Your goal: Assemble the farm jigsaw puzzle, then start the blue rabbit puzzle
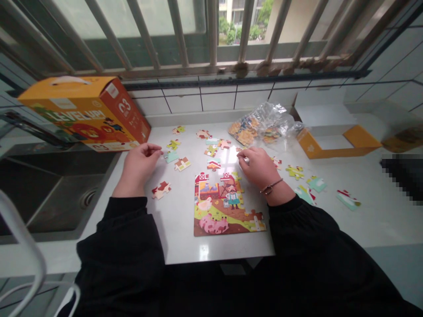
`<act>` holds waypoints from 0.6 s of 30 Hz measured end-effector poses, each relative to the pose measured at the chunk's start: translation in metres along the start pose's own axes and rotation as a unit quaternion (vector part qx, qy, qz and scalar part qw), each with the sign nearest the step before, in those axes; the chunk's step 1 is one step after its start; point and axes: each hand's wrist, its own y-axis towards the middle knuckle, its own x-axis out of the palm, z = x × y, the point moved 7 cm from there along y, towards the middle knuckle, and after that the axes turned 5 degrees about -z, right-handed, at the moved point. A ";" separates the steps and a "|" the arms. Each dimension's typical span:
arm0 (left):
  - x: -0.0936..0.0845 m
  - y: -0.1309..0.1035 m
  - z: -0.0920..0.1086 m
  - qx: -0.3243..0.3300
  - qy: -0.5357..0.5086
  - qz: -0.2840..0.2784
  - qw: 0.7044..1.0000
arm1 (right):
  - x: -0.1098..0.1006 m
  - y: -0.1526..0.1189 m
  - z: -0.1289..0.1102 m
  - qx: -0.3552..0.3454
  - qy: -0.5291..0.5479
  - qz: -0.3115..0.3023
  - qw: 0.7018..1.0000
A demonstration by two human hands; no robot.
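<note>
A partly joined jigsaw puzzle [214, 211] lies flat on the counter, showing a farm scene with a pig, a hen and a figure in an apron. My right hand [259, 167] is closed just above the puzzle's upper right corner. The edge of a puzzle piece [238, 149] shows at its fingertips, mostly hidden by the hand. My left hand [142, 165] is closed at the counter's left side, thumb and fingers together with nothing visible in them. Close to it lie a teal piece [171, 156] and a brown-and-cream piece [183, 164].
Several loose pieces are scattered around, among them a red-roofed piece [213, 164] and a teal piece [316, 183]. A clear plastic bag [274, 121] with more pieces sits behind, beside an open orange box [340, 147]. Left are a large orange box [82, 114] and a sink [62, 193].
</note>
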 end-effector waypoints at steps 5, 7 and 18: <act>0.013 -0.006 0.013 0.018 0.060 -0.045 0.997 | 0.000 0.000 -0.001 0.011 -0.009 -0.005 1.000; 0.014 -0.006 0.016 0.018 0.079 -0.050 0.995 | 0.000 -0.001 -0.001 0.011 -0.008 -0.007 1.000; 0.022 -0.001 0.007 0.038 0.194 -0.039 0.979 | 0.008 -0.001 -0.010 -0.009 -0.006 -0.054 0.998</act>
